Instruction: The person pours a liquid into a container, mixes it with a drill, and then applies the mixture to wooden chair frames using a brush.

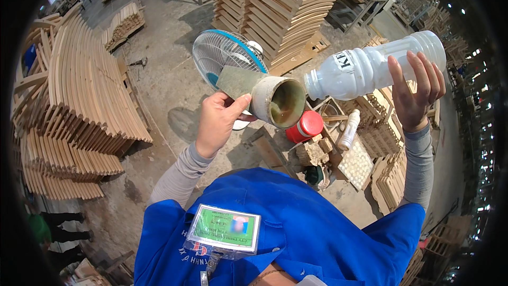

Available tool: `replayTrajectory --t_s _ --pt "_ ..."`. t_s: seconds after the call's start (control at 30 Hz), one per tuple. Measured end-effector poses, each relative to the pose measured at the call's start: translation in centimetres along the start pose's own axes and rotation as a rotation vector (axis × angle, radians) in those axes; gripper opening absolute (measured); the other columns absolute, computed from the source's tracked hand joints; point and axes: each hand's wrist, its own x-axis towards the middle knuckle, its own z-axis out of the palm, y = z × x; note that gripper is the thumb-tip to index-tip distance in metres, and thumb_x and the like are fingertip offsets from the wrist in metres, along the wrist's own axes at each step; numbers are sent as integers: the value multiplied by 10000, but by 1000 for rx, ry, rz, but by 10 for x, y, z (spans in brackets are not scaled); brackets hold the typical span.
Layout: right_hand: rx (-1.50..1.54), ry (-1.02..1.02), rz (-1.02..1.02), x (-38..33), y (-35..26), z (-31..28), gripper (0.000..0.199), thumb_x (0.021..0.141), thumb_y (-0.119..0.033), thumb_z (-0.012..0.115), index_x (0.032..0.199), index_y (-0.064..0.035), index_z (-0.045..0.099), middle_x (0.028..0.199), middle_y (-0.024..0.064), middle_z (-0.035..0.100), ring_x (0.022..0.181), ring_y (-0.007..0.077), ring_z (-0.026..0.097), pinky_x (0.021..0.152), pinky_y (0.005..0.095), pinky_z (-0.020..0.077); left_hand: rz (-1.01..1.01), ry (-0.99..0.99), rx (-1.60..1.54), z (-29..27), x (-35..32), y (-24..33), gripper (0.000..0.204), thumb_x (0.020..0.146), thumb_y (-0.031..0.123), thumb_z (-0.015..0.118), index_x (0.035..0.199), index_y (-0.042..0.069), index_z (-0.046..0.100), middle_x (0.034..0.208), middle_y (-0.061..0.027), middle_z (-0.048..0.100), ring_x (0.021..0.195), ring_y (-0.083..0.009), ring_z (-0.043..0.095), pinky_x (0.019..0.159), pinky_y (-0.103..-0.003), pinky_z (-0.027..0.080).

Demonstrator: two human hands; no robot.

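My left hand [219, 119] is closed on a small cup [261, 100] with a flat grey-green plate on its far side, thumb on top. The cup's round mouth faces right, and a wet-looking brownish-green residue coats its inside. Up at the right, my right hand [418, 87] grips a clear plastic bottle [370, 66] near its base. That bottle is tilted nearly level, its open neck pointing left, just apart from the cup's rim. No liquid stream shows between them. Whitish contents or a whitish film show through the bottle's wall.
A fan [227, 53] with a blue rim stands beyond my left hand. Below the cup are a red-lidded container [307, 126], a white bottle [349, 130] and wood blocks [312, 152]. Stacks of curved wooden slats rise at left [90, 79] and ahead [280, 10].
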Motion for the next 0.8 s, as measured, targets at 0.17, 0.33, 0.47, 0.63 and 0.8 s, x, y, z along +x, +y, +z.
replayTrajectory --t_s 0.17,0.33,0.47,0.63,0.8 --pt "-12 9 -22 4 4 -6 350 745 -236 683 1070 -331 591 1098 -47 487 1073 134 451 919 285 348 11 -29 -19 3 -3 2 204 862 71 533 1021 -56 555 906 -104 622 755 -151 624 610 -287 572" --pt "17 56 -49 7 14 -15 330 723 -245 699 1032 -323 615 1087 -44 514 1045 144 478 910 288 347 -7 -56 -68 8 -2 -4 205 859 61 531 1027 -55 550 923 -111 621 765 -157 626 611 -287 572" --pt "43 69 -29 11 10 -17 378 682 -172 723 1029 -282 623 1080 -19 526 1028 156 492 901 303 355 -18 -34 -87 11 -5 -1 186 853 45 532 1013 -47 554 930 -119 621 763 -166 631 613 -295 573" --pt "48 106 -49 2 14 -21 452 649 -98 733 1062 -240 615 1092 9 512 1032 182 489 899 314 363 -4 -32 -78 19 -7 -2 177 848 50 547 993 -50 557 931 -127 623 760 -172 634 613 -306 573" --pt "1 65 5 -5 15 -27 347 696 -295 699 1029 -342 613 1055 -54 517 1017 122 487 902 285 345 0 -82 -89 19 -8 -4 180 848 52 547 996 -50 557 938 -124 622 764 -172 633 612 -305 574"
